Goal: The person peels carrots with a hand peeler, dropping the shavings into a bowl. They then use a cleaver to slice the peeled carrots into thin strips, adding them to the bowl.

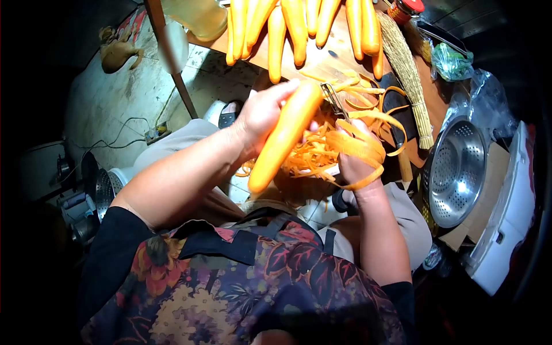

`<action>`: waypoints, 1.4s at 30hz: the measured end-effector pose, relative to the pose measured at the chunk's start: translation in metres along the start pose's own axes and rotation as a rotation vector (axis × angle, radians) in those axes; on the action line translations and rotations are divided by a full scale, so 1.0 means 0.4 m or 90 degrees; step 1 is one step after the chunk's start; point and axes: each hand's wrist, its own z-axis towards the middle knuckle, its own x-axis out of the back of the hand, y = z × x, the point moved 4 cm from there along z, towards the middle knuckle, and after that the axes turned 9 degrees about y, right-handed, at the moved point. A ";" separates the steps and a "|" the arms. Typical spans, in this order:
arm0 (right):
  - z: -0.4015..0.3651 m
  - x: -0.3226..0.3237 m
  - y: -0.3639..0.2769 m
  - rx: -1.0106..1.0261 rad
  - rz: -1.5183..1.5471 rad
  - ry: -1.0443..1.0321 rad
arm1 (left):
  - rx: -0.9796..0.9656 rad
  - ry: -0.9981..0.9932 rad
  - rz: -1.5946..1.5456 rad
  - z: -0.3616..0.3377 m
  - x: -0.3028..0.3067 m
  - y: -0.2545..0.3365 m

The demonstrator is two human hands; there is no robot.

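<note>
A large peeled carrot (286, 140) slants across the middle of the head view, with my left hand (265, 112) wrapped round its upper part. To its right, my right hand (357, 150) grips a metal peeler (333, 99), whose blade end points up beside the carrot's top. Long orange peel strips (359, 148) drape over my right hand and partly hide its fingers. Below and between the hands lies a heap of carrot peelings (310, 154). More peels curl over the table edge beyond the peeler.
Several carrots (277, 43) lie on the wooden table (218, 46) ahead. A straw brush (407, 77) and a red-lidded jar (404, 10) are at the right. A metal colander (458, 175) stands beside my right knee. A small brown animal (118, 50) is on the floor at left.
</note>
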 end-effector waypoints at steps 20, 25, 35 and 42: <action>-0.008 -0.006 0.046 0.029 -0.122 -0.075 | -0.009 -0.051 0.102 -0.046 -0.043 -0.013; -0.013 -0.003 -0.040 0.061 -0.018 -0.055 | 0.004 -0.028 -0.131 0.033 0.023 0.014; -0.056 -0.035 -0.139 0.136 -0.055 -0.103 | -0.035 0.121 -0.044 0.039 0.032 0.036; -0.006 -0.006 0.035 0.106 -0.159 -0.070 | -0.003 -0.062 0.099 -0.041 -0.040 -0.028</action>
